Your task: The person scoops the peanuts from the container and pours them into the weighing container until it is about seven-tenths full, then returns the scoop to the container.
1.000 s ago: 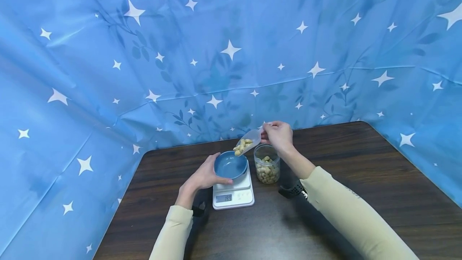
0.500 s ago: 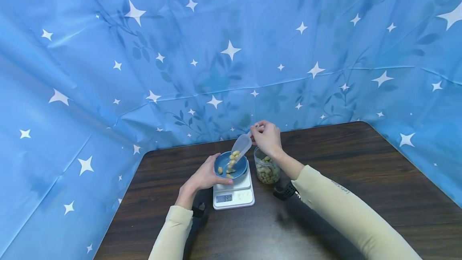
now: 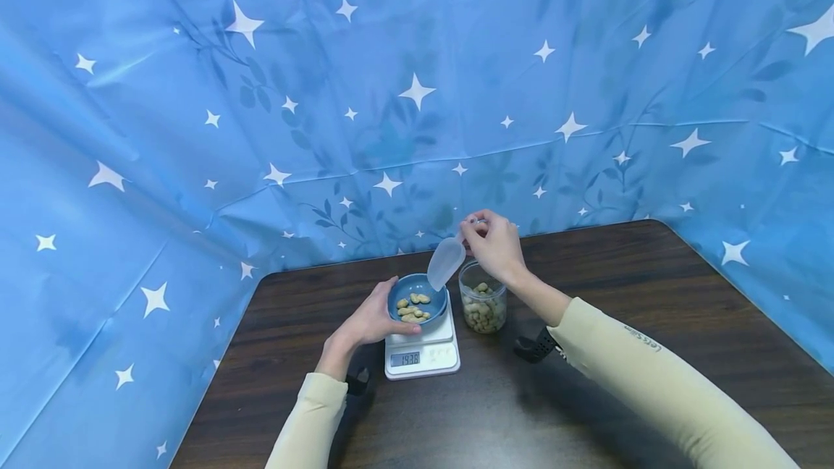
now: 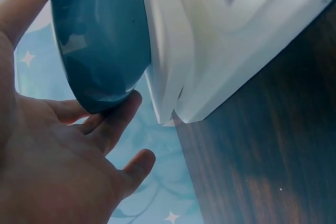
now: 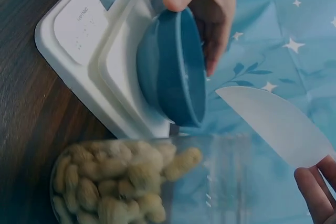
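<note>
A blue bowl (image 3: 426,286) with several unshelled peanuts (image 3: 410,312) in it sits on a white kitchen scale (image 3: 422,357). My left hand (image 3: 373,315) holds the bowl's side, thumb at the near rim and fingers round the far side; in the left wrist view the fingers (image 4: 118,121) curve along its wall. Above the bowl's right rim my right hand (image 3: 496,246) pinches the handle of a translucent scoop (image 3: 446,262), tilted down toward the bowl. No peanuts show in the scoop. Right of the scale stands a clear jar (image 5: 210,182) partly filled with peanuts (image 5: 113,182).
The scale's display (image 3: 405,359) shows digits. All of it stands on a dark wooden table (image 3: 313,302), whose back edge runs along a blue curtain (image 3: 417,129) with white stars. The jar is close beside the scale, under the right forearm.
My right hand has tipped the scoop over the bowl, peanuts have fallen in, and the hand has since drawn back slightly right. The scale reading has risen. The left hand stays in place.
</note>
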`<state>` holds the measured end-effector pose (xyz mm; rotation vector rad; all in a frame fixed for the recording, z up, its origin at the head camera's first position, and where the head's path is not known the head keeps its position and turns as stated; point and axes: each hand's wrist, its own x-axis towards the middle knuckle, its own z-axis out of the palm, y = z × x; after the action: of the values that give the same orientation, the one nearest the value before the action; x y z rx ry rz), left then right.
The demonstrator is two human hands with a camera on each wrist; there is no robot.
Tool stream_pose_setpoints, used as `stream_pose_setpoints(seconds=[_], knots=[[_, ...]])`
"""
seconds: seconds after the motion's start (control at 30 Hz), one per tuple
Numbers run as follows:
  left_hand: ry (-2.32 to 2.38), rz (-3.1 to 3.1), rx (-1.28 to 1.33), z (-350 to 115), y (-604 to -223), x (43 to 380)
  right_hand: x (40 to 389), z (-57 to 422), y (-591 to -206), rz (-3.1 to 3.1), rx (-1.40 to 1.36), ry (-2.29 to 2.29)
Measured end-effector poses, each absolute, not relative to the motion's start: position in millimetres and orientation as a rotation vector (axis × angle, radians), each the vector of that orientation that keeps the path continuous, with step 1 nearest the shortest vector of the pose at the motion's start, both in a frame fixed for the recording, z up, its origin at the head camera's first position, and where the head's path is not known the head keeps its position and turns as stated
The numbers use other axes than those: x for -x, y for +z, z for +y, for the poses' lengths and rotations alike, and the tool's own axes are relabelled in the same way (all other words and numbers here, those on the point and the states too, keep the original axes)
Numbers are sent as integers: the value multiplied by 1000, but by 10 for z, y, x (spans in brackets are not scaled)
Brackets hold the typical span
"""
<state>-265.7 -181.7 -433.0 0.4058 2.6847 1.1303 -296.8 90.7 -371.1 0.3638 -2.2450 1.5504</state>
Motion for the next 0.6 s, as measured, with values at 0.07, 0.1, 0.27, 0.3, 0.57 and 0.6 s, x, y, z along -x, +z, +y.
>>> stream_pose_setpoints(seconds=[0.07,0.1,0.27,0.3,0.57,0.6], knots=[[1115,2687,-416,-1812,-4331,2654,2940,960,-3668,-2230,-378,1539],[1104,2694,-418,-1807,-4328,2651,2925,987,-3649,-2221,-385,1537],[1056,2762,-444,-1747,-4313,2658,2870,1126,-3585,-2185,-415,1502],[1054,2780,-451,-1726,-4308,2660,2863,1151,-3579,-2176,-422,1493],[1097,2862,-589,-1521,-4263,2704,2829,1327,-3542,-2102,-473,1424],[1089,2872,-607,-1493,-4259,2708,2827,1343,-3542,-2103,-476,1416]])
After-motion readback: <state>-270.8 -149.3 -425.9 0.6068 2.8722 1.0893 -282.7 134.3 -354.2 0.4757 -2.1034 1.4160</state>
